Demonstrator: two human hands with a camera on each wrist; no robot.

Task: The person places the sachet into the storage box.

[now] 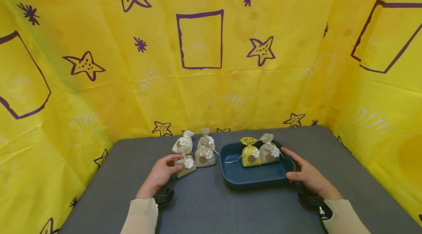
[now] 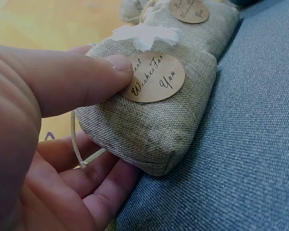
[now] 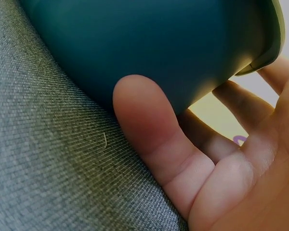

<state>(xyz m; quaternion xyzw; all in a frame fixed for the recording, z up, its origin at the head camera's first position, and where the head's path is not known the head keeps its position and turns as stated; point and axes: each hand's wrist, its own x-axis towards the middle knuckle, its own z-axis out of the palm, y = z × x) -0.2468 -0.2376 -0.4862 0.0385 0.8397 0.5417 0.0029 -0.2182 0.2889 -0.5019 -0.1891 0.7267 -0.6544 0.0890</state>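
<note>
With thumb in front and fingers behind, my left hand pinches a grey-beige drawstring sachet with a white daisy. Its round "Best Wishes For You" label lies partly under the thumb in the left wrist view. A white sachet stands just behind it, and two more beige sachets stand one behind the other to its right. My right hand grips the right end of a blue tray, thumb against the outer wall. Inside the tray stand a yellow sachet and a beige sachet, side by side.
A grey cloth-covered table lies under everything. Yellow fabric printed with purple starfish and frames hangs behind and at both sides. Dark bands circle both wrists.
</note>
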